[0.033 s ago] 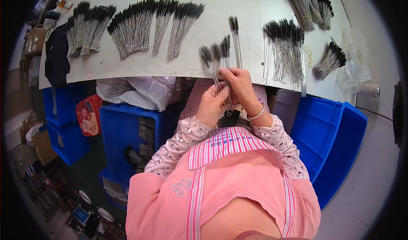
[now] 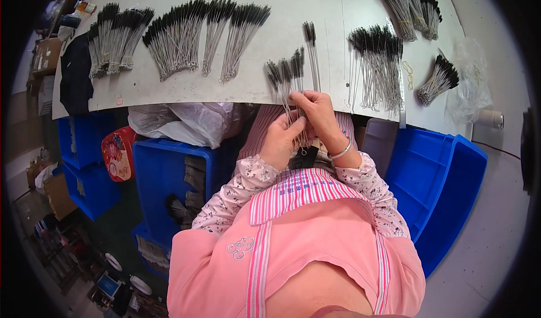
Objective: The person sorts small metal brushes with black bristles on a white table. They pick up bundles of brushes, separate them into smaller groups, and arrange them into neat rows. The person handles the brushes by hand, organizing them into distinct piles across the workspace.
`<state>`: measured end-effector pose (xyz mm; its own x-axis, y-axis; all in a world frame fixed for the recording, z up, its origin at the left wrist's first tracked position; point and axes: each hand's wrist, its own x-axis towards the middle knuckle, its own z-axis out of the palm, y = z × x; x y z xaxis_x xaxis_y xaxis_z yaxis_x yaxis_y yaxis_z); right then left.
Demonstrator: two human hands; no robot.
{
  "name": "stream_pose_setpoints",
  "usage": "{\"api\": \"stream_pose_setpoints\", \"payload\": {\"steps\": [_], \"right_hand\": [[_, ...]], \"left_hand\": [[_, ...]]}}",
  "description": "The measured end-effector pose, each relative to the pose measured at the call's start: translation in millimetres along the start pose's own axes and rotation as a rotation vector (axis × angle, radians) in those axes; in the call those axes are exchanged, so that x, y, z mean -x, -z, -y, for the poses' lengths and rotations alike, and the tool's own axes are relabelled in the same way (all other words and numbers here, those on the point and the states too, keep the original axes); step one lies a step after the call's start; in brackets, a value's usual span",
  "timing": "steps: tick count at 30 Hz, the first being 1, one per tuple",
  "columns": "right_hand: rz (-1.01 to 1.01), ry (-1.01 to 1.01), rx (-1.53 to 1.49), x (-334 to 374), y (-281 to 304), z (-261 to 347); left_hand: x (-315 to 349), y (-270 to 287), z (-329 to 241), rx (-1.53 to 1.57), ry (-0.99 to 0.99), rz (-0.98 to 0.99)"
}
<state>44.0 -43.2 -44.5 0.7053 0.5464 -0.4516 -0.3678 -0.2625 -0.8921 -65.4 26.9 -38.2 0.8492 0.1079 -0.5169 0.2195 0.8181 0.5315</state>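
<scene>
Just in front of the table's near edge, my left hand [image 2: 279,140] is closed round a small bunch of wire-handled tube brushes [image 2: 286,74]. Their black bristle heads point away from me over the table, and looped wire ends hang below the fingers. My right hand [image 2: 319,114], with a bangle at its wrist, pinches at the wires of the same bunch. Its fingertips meet the left thumb, and exactly which brushes it grips is hidden. A few loose brushes [image 2: 312,53] lie on the table just beyond my right hand.
On the white table [image 2: 304,8] are brush rows at left [image 2: 176,39], a pile at right [image 2: 376,67], banded bundles [image 2: 437,80] and a metal ruler [image 2: 402,107]. Blue bins [image 2: 445,177] flank me below. A white plastic bag [image 2: 174,123] bulges under the edge.
</scene>
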Motion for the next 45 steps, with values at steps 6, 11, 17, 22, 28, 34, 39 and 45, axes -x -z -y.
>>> {"api": "stream_pose_setpoints", "payload": {"steps": [6, 11, 17, 22, 28, 34, 39, 45], "right_hand": [[0.121, -0.073, -0.011, 14, 4, 27], [0.382, -0.084, -0.241, 21, 17, 56], [0.434, -0.115, -0.48, 9, 20, 61], [0.345, -0.146, -0.757, -4, 24, 63], [0.666, -0.366, -0.738, 12, 11, 68], [0.516, -0.367, -0.378, 12, 27, 101], [-0.072, 0.818, 0.099, 10, 26, 154], [-0.028, 1.393, 0.586, -22, -4, 182]], "left_hand": [[0, -4, 2, -0.072, -0.029, -0.019], [2, -7, -3, -0.217, -0.142, 0.055], [15, -12, -26, -0.312, -0.094, -0.045], [18, -16, -65, -1.458, -1.228, -0.366], [22, -33, -81, -1.864, -1.331, 0.306], [-4, -42, -110, -0.988, -0.898, 0.283], [-40, -48, -149, -0.98, -0.758, 0.233], [-61, -44, -160, -1.224, -1.01, 0.155]]}}
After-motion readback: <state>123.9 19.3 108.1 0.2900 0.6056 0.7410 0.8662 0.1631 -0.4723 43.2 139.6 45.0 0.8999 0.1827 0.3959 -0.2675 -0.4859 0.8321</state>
